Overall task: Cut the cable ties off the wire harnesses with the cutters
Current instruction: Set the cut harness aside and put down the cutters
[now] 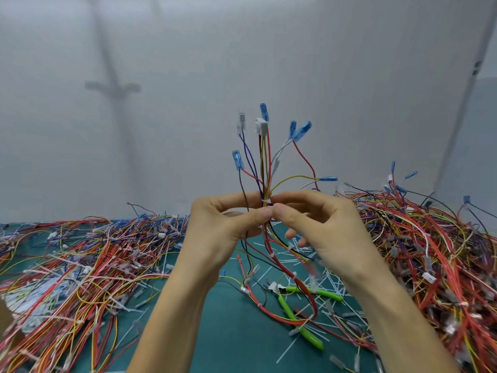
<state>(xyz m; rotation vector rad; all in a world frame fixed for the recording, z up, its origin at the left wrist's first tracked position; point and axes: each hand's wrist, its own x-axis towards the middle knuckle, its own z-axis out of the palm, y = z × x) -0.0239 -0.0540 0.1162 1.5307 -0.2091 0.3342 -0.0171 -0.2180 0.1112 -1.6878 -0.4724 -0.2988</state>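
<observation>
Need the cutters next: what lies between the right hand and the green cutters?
In the head view, the held harness trails from the right hand down across the cutters, above cut tie scraps on the mat.

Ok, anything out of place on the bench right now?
Yes: the cutters lie on the mat with trailing wires of the harness draped over their handles, so they could snag. The left hand and right hand pinch the harness at a tie.
</observation>
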